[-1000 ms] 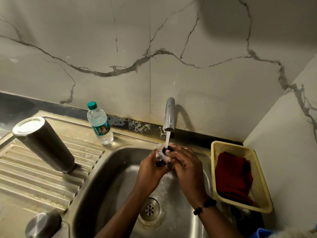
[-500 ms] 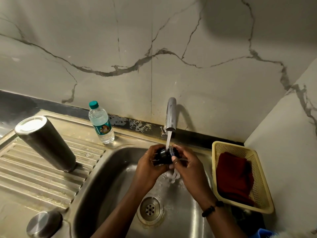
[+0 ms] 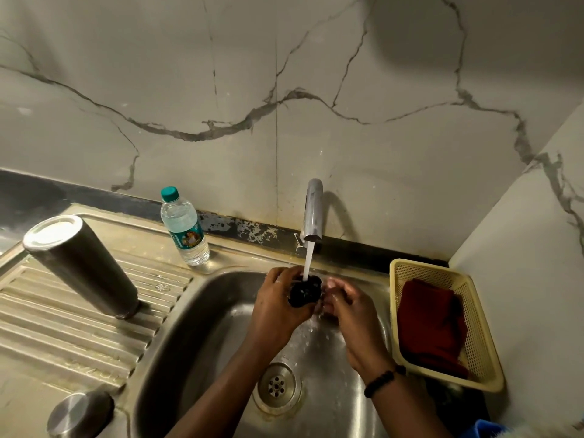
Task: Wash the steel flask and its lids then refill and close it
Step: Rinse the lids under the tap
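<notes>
Head view puts us over a steel sink [image 3: 202,311], where the tap [image 3: 313,213] at twelve o'clock runs a thin stream straight onto a small black inner lid [image 3: 305,291]. Our left hand [image 3: 278,308] grips that lid from nine o'clock, fingers curled round its side and the thumb over its near edge. Our right hand [image 3: 350,311] sits just beside it at three o'clock, its fingers bent and close together at the lid's edge; whether they actually pinch the lid we cannot tell, since water and blur hide the contact. A dark bead band circles the right wrist.

On the ribbed drainboard [image 3: 63,317] at nine o'clock the steel flask [image 3: 82,263] stands mouth down, its flat base toward us. At seven o'clock, near the sink's front corner, lies the round steel outer lid [image 3: 79,412]. A plastic water bottle [image 3: 185,229] with a green cap stands upright at eleven o'clock, behind the sink rim. At three o'clock a yellow basket [image 3: 477,352] holds a folded red cloth [image 3: 433,324]. The drain [image 3: 277,386] shows below our wrists.
</notes>
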Demonstrator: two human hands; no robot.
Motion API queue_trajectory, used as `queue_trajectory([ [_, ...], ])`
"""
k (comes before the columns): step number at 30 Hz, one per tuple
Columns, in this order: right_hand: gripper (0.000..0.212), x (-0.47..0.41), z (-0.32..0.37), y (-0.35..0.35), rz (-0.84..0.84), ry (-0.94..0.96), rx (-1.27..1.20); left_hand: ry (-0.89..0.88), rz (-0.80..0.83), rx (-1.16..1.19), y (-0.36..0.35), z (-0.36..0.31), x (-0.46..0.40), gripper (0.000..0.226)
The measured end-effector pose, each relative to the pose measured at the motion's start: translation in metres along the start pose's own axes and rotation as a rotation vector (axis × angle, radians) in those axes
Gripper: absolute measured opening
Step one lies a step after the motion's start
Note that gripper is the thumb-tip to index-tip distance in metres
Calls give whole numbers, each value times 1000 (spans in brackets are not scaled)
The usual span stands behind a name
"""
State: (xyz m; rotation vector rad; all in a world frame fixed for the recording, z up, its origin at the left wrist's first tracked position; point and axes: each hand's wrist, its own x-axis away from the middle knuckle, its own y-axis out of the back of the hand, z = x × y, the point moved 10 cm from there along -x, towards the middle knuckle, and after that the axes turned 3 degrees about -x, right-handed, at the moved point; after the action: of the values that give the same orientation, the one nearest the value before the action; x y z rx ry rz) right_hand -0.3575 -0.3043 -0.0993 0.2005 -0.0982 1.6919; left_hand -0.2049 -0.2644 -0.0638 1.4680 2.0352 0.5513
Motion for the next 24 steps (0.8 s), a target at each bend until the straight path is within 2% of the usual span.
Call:
queue_trajectory([
  [3,27,7,32,-15,92,232,189,-32,3,-22,2,-2,1,58],
  [5,25,11,46,-14,51,352,266,-70,14,-64,-1,-7,4,55],
  [8,20,9,54,-9,-39,419,361,-76,39,-87,-6,-10,7,58],
  [11,19,11,64,-15,-81,467,403,21,10,-104,-2,4,4,57],
  [13,17,8,65,-25,-40,405,368,122,-28,-120,6,22,5,59],
  [14,15,1,57,-32,25,276,239,170,-41,-122,11,32,7,60],
  [16,13,-8,35,-55,214,-100,-197,210,-40,-131,15,45,10,59],
  [17,12,-9,26,-64,249,-247,-383,203,-31,-136,15,47,11,59],
  [18,14,-14,21,-66,235,-328,-450,191,-25,-136,14,47,12,60],
  [19,18,-19,19,-64,214,-360,-413,185,-25,-129,15,47,13,61],
  [21,24,-36,18,-57,169,-321,-160,189,-38,-101,16,47,13,63],
  [24,21,-66,36,-62,170,-52,208,184,-54,-58,15,44,13,64],
])
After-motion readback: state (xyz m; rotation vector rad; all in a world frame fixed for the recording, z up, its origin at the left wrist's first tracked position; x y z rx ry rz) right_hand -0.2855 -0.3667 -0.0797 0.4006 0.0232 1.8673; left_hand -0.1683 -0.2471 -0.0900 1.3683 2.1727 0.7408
